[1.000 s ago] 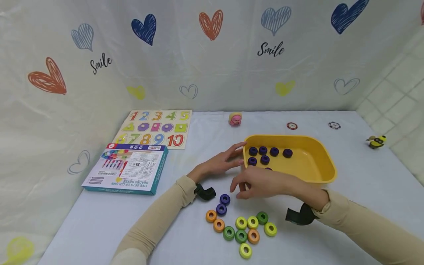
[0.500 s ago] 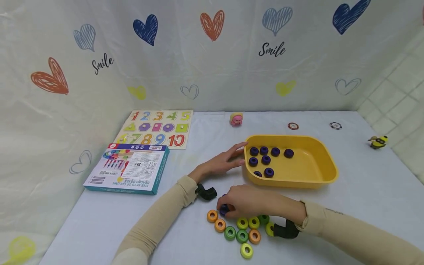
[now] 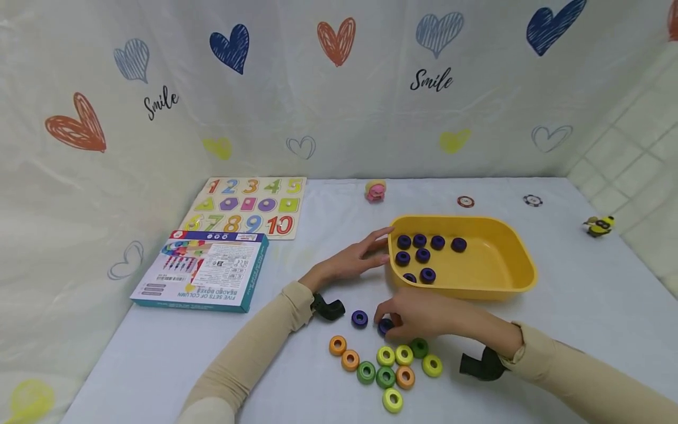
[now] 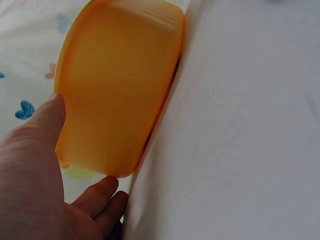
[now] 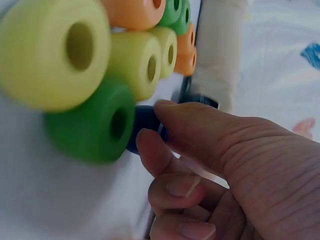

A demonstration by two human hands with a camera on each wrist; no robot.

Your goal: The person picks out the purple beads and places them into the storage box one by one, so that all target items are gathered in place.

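My right hand [image 3: 429,312] pinches a dark blue ring bead [image 3: 385,327] between thumb and fingertips, in front of the yellow tray [image 3: 492,259]. In the right wrist view the blue bead [image 5: 146,124] shows partly behind the fingers, beside a green bead [image 5: 95,122]. Another dark blue bead [image 3: 359,319] lies alone to the left. Several dark blue beads [image 3: 422,255] are inside the tray, mostly toward its left end. My left hand [image 3: 352,259] rests with extended fingers against the tray's left end; the left wrist view shows its fingertips [image 4: 111,183] touching the tray wall [image 4: 117,95].
Orange [image 3: 338,345], green [image 3: 365,373] and yellow beads [image 3: 392,400] lie in front of the right hand. A cardboard box [image 3: 206,271] and a number board [image 3: 249,203] are at left. A pink figurine [image 3: 375,191], two chips [image 3: 466,202] and a bee toy [image 3: 600,226] stand farther back.
My right hand went from near the tray down to the two loose blue beads, took one, and has moved it back right toward the tray. The left hand stayed at the tray.
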